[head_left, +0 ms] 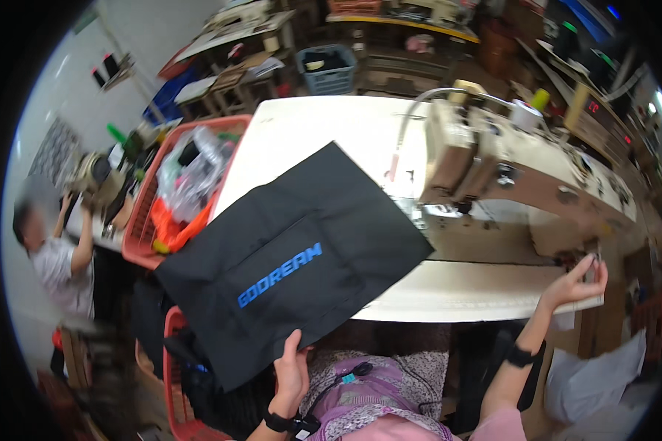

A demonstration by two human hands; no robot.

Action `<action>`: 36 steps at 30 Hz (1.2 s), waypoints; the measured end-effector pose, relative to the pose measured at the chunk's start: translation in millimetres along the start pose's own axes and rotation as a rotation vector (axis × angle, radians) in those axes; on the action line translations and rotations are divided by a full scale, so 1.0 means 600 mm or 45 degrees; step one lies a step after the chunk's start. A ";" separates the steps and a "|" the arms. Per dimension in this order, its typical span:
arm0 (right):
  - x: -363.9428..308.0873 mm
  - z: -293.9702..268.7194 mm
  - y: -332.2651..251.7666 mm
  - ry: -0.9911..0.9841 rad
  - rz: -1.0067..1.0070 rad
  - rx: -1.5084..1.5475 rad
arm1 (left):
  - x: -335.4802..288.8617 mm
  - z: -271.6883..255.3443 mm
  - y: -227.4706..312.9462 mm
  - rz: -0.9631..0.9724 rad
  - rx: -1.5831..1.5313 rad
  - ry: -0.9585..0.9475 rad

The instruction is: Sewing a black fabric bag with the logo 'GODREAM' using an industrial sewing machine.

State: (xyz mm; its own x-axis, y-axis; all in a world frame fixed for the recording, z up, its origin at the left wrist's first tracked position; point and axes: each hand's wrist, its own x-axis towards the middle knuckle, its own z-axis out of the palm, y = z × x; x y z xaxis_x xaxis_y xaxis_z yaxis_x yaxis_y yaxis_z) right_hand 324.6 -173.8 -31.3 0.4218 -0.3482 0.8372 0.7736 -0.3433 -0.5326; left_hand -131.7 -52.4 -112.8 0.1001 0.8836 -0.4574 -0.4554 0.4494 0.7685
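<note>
A black rectangular fabric panel (pixel 272 228) with blue printed lettering and a stitched square at its middle lies tilted across the left of the white sewing table (pixel 301 125). My left hand (pixel 293 375) grips its near edge, thumb on top and the other fingers mostly hidden beneath. The panel's far right corner reaches close to the needle area of the sewing machine (pixel 522 162). Out at the table's right end, my right hand (pixel 577 285) is raised with its fingertips pinched together; what they hold, if anything, is too small to make out.
A red plastic basket (pixel 143 213) of plastic bags stands against the table's left side. Below it, another red basket (pixel 175 375) holds dark fabric. At far left a person (pixel 62 257) works at another machine. A white sack (pixel 592 375) sits at lower right.
</note>
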 end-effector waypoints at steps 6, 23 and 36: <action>-0.179 -0.049 -0.175 -1.250 -0.113 0.544 | -0.014 -0.007 -0.003 -0.002 -0.045 0.036; -0.314 0.037 -0.347 -1.834 -0.251 0.459 | -0.015 -0.042 0.015 0.087 -0.177 0.127; -0.313 0.035 -0.356 -1.850 -0.339 0.378 | -0.035 -0.064 0.046 0.155 -0.353 0.141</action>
State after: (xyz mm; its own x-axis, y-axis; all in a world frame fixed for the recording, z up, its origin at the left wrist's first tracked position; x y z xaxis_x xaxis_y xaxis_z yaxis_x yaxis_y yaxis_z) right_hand 90.3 -16.8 -72.1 0.2080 0.8977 0.3886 0.8908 -0.0097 -0.4543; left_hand -180.4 -63.4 -99.2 -0.0598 0.9022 -0.4272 -0.6831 0.2751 0.6765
